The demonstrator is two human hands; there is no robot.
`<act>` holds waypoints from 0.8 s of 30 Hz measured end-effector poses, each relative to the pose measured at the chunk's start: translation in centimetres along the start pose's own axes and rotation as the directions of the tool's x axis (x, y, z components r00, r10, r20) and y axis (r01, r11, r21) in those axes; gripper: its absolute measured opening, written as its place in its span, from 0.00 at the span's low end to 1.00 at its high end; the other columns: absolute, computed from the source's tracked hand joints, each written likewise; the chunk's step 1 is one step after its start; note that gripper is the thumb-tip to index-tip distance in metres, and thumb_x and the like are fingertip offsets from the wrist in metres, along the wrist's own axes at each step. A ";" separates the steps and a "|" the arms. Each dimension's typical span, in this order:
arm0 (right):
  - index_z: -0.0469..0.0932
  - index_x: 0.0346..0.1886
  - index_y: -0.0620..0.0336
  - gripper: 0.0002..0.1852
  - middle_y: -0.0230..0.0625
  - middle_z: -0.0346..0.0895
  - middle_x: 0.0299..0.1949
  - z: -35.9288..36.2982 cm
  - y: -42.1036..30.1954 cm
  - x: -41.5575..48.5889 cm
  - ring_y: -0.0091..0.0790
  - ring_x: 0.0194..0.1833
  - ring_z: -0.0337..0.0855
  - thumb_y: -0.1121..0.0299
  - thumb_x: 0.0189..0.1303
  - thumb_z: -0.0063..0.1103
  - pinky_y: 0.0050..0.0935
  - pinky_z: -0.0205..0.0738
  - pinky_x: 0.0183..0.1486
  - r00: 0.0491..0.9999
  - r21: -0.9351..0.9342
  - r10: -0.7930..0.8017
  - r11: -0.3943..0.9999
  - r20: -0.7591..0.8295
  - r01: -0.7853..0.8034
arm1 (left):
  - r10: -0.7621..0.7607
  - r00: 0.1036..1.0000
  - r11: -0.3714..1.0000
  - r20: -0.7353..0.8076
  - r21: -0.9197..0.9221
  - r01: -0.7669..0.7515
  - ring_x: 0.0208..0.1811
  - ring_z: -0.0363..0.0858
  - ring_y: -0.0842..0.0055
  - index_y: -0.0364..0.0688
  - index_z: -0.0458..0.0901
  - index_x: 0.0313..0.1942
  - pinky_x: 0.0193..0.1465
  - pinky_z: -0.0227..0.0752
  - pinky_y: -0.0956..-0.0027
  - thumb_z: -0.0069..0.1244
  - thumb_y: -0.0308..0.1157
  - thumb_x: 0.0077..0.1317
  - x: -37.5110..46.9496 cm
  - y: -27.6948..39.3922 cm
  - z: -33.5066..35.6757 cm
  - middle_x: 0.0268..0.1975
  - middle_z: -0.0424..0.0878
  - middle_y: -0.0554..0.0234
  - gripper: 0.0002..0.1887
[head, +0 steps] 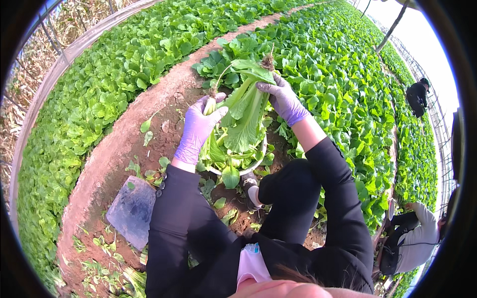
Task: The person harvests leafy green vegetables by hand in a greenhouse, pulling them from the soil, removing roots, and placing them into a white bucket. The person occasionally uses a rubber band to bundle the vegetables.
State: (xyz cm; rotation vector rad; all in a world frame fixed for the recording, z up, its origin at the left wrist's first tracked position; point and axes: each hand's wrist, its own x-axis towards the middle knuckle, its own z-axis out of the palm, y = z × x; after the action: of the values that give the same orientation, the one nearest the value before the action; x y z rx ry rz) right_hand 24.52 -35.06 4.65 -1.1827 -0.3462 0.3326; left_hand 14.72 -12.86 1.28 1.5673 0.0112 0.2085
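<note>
My left hand (197,124), in a purple glove, grips a leafy green plant by its pale stem base (210,106). A thin root trails upward from that base. Opposite it, my purple-gloved right hand (285,98) pinches another leafy green near its soil-covered roots (267,62). The broad leaves (244,130) of this plant hang down between my hands. Beneath them stands a round container with a white rim (264,151), filled with picked greens (231,175). Leaves hide most of the container.
A flat grey-blue slab (132,212) lies on the soil to my left, near loose leaves (108,246). Dense green beds flank a bare dirt path (149,108). My bent knee (298,182) and shoe (249,186) are close by. Two people (417,97), (417,238) are at right.
</note>
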 end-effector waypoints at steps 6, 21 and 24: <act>0.70 0.60 0.63 0.27 0.41 0.78 0.52 4.7 2.8 -0.8 0.39 0.54 0.78 0.81 0.53 0.52 0.38 0.70 0.62 0.993 0.418 0.000 0.907 0.115 -0.049 | 0.192 0.979 0.838 0.064 0.509 -0.198 0.60 0.76 0.65 0.40 0.65 0.67 0.64 0.69 0.65 0.72 0.42 0.45 -1.1 0.8 1.8 0.60 0.76 0.51 0.49; 0.68 0.50 0.63 0.15 0.42 0.78 0.39 1.7 5.2 4.1 0.34 0.30 0.77 0.85 0.60 0.52 0.37 0.80 0.35 0.960 0.617 0.113 0.783 -0.255 0.072 | -0.098 0.985 0.645 0.144 0.763 -0.048 0.47 0.84 0.60 0.39 0.78 0.54 0.52 0.76 0.63 0.62 0.40 0.51 -0.3 -1.3 0.8 0.46 0.85 0.49 0.30; 0.67 0.49 0.62 0.07 0.39 0.77 0.39 -1.4 5.2 4.9 0.25 0.24 0.67 0.74 0.71 0.44 0.26 0.67 0.25 0.987 0.691 0.143 0.721 -0.078 -0.050 | -0.090 0.972 0.685 0.218 0.722 -0.099 0.47 0.85 0.64 0.36 0.77 0.55 0.52 0.76 0.67 0.63 0.36 0.51 -0.3 -1.5 0.9 0.47 0.85 0.49 0.29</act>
State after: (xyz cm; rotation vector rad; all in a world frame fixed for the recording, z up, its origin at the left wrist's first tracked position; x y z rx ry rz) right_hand 29.14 -32.33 -0.27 -0.4721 -0.0260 0.4280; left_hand 14.76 -13.82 -0.25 2.4006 -0.1124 0.0033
